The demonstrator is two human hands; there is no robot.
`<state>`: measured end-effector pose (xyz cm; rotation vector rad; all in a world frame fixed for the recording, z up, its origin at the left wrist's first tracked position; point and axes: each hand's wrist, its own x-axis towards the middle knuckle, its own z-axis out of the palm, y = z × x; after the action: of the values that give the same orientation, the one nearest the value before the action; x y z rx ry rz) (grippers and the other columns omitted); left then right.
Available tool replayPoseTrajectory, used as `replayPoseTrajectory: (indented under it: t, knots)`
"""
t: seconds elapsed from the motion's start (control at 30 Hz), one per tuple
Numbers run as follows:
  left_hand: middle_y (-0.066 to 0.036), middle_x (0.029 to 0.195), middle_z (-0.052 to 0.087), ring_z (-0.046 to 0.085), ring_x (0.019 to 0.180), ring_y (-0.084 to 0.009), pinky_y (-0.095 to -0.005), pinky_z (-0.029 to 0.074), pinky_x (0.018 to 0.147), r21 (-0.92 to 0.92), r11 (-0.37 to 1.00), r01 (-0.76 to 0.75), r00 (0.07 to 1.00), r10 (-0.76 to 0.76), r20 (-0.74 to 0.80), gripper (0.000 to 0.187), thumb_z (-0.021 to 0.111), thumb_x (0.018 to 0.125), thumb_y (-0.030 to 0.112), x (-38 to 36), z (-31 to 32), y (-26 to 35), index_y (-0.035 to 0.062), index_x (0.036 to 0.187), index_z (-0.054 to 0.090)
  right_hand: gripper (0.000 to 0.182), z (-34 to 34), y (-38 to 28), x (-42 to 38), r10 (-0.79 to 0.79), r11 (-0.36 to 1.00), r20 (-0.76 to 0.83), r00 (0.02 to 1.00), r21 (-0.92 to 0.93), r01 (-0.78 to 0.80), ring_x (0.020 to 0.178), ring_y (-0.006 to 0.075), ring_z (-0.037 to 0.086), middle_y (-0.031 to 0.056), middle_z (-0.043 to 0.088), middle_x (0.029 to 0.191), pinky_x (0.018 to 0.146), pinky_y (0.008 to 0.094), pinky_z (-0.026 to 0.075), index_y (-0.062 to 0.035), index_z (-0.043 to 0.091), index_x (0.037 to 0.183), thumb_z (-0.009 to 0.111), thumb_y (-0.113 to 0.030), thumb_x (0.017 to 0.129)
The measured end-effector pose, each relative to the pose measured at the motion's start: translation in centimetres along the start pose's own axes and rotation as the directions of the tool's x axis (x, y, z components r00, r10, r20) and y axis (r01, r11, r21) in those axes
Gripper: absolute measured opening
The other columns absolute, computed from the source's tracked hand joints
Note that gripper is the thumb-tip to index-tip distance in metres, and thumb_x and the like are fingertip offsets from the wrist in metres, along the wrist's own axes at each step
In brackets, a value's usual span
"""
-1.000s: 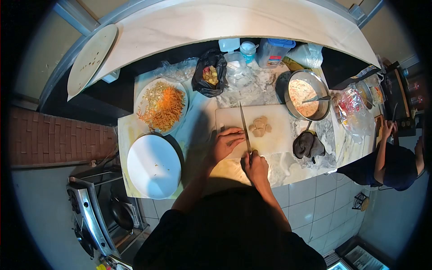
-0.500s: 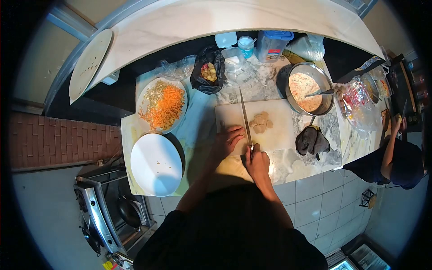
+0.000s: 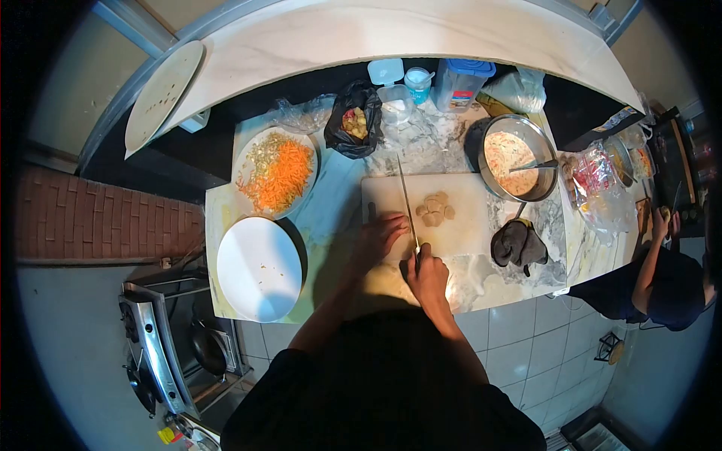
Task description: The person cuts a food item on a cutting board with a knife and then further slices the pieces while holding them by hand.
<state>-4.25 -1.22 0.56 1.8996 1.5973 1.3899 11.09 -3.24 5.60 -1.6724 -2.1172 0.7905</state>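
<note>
My right hand (image 3: pixel 427 275) grips the handle of a long knife (image 3: pixel 407 197), whose blade points away from me over the white cutting board (image 3: pixel 466 237). Just left of the blade, my left hand (image 3: pixel 385 234) has its fingers bent together on a small piece of food, mostly hidden under the fingertips. Right of the knife, several pale brown slices (image 3: pixel 434 210) lie in a small heap on the board. A dark object, partly covered by shadow, is at the board's left edge.
Shredded carrot fills part of a plate (image 3: pixel 246 159) at the left, above an empty white plate (image 3: pixel 259 282). A black bag (image 3: pixel 352 135), tubs, a metal bowl (image 3: pixel 553 177) of mixture and a dark cloth (image 3: pixel 519 244) surround the board. Another person (image 3: pixel 665 282) stands far right.
The view has shifted slightly. The knife has tilted a little and its blade now sits close beside my left fingertips. Both hands keep their holds.
</note>
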Motion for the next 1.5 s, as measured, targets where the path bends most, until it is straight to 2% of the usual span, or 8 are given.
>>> replayPoseTrajectory:
  t: [0.27, 0.47, 0.53, 0.77, 0.93, 1.27, 1.37, 1.5]
  knots:
    - [-0.011, 0.095, 0.065, 0.065, 0.085, -0.0245, -0.0316, 0.054, 0.073, -0.078, 0.997, 0.029, 0.999, -0.026, 0.033, 0.019, 0.068, 0.075, 0.007, -0.1, 0.2, -0.4, 0.0033, 0.094, 0.065, 0.02, 0.3, 0.1, -0.5, -0.093, 0.996, 0.057, 0.994, 0.021, 0.092, 0.06, 0.0444, 0.056, 0.0247, 0.058, 0.063, 0.054, 0.0513, 0.045, 0.0029, 0.041, 0.097, 0.052, -0.009, 0.084]
    - [-0.011, 0.093, 0.065, 0.065, 0.084, -0.0251, -0.032, 0.054, 0.075, -0.005, 0.995, -0.097, 0.995, 0.097, 0.015, 0.019, 0.07, 0.073, 0.003, -0.5, 0.4, -0.9, 0.0036, 0.093, 0.067, 0.022, 0.4, 0.2, -0.6, -0.05, 0.999, 0.111, 0.993, 0.015, 0.049, 0.06, 0.0439, 0.057, 0.0268, 0.058, 0.064, 0.055, 0.0506, 0.045, 0.0036, 0.04, 0.098, 0.051, -0.008, 0.084]
    - [-0.011, 0.093, 0.066, 0.065, 0.085, -0.0249, -0.0322, 0.054, 0.075, -0.099, 0.995, 0.027, 0.999, -0.03, -0.031, 0.018, 0.07, 0.073, 0.002, -0.4, 0.2, -0.1, 0.0032, 0.091, 0.067, 0.023, 0.5, 0.1, -0.7, -0.026, 1.0, 0.117, 0.993, -0.014, 0.028, 0.06, 0.0429, 0.058, 0.0264, 0.057, 0.063, 0.055, 0.0496, 0.046, 0.0035, 0.04, 0.099, 0.052, -0.01, 0.084]
    - [-0.01, 0.094, 0.066, 0.065, 0.085, -0.0246, -0.0321, 0.054, 0.074, -0.011, 0.999, -0.042, 0.999, 0.042, -0.004, 0.016, 0.07, 0.073, 0.002, -0.3, 0.0, 0.1, 0.003, 0.089, 0.068, 0.024, 1.3, 0.5, -0.9, -0.045, 0.999, 0.061, 0.997, -0.02, 0.046, 0.058, 0.0423, 0.058, 0.0243, 0.057, 0.061, 0.053, 0.0491, 0.045, 0.0032, 0.039, 0.096, 0.052, -0.014, 0.085]
    - [-0.012, 0.095, 0.065, 0.065, 0.085, -0.0243, -0.0318, 0.055, 0.074, -0.168, 0.985, 0.043, 0.998, -0.049, -0.029, 0.016, 0.066, 0.075, -0.002, -0.4, 0.1, 0.1, 0.0023, 0.091, 0.068, 0.021, 1.3, 0.5, -0.7, -0.029, 1.0, 0.094, 0.995, 0.011, 0.028, 0.055, 0.0426, 0.057, 0.025, 0.056, 0.058, 0.051, 0.0489, 0.045, 0.0022, 0.038, 0.092, 0.046, -0.017, 0.09]
    - [-0.014, 0.096, 0.064, 0.065, 0.084, -0.024, -0.032, 0.056, 0.075, -0.256, 0.956, 0.143, 0.988, -0.152, -0.013, 0.013, 0.059, 0.081, -0.004, -0.5, 0.1, 0.4, -0.0014, 0.092, 0.066, 0.02, 1.3, 0.1, -0.8, -0.031, 1.0, 0.067, 0.997, 0.003, 0.031, 0.054, 0.0431, 0.056, 0.0253, 0.056, 0.057, 0.05, 0.049, 0.045, 0.0017, 0.039, 0.09, 0.044, -0.017, 0.092]
    - [-0.015, 0.097, 0.063, 0.065, 0.083, -0.0233, -0.0315, 0.056, 0.075, -0.133, 0.991, -0.013, 1.0, 0.012, -0.007, 0.011, 0.059, 0.083, -0.002, -0.6, 0.2, -0.1, -0.0029, 0.092, 0.065, 0.02, 1.3, 0.1, -0.7, -0.012, 1.0, 0.088, 0.996, 0.009, 0.011, 0.054, 0.0433, 0.056, 0.0255, 0.056, 0.057, 0.05, 0.0491, 0.044, 0.002, 0.038, 0.09, 0.044, -0.017, 0.092]
    - [-0.014, 0.097, 0.063, 0.065, 0.083, -0.0216, -0.0307, 0.056, 0.074, -0.282, 0.948, 0.145, 0.989, -0.146, 0.016, 0.011, 0.059, 0.084, 0.001, -0.6, 0.2, 0.5, -0.0025, 0.092, 0.065, 0.021, 1.5, 0.4, -0.8, -0.026, 0.999, 0.072, 0.997, 0.023, 0.024, 0.054, 0.0434, 0.056, 0.0255, 0.055, 0.057, 0.049, 0.0488, 0.044, 0.0024, 0.038, 0.088, 0.044, -0.017, 0.092]
